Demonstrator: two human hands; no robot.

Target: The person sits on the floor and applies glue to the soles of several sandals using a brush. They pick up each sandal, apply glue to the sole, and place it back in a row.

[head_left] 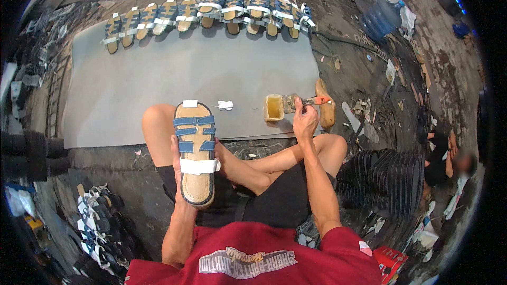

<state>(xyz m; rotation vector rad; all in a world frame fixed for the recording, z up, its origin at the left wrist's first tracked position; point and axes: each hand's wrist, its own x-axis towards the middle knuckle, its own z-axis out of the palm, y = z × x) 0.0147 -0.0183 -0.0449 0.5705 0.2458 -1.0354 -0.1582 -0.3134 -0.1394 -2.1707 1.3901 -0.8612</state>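
My left hand point(176, 154) is wrapped round a sandal point(194, 124) held upright in front of my lap, its tan footbed facing me. The sandal has blue straps, a white strap lower down and a white tag at the top. My right hand point(305, 122) grips a brush point(320, 100) by its orange-ended handle. The brush's dark, crusted end is at the right edge of a small square tub point(273, 108) of yellowish liquid. Just right of that hand stands a wooden shoe last point(327, 113). A crumpled white scrap point(225, 105) lies between the sandal and the tub.
A grey sheet point(137, 84) covers the ground ahead, with a row of similar sandals point(187, 13) along its far edge. More sandals point(95, 227) stand at lower left. Black soles point(380, 179) are stacked at right, near another person point(438, 153). A blue water bottle point(381, 18) lies far right.
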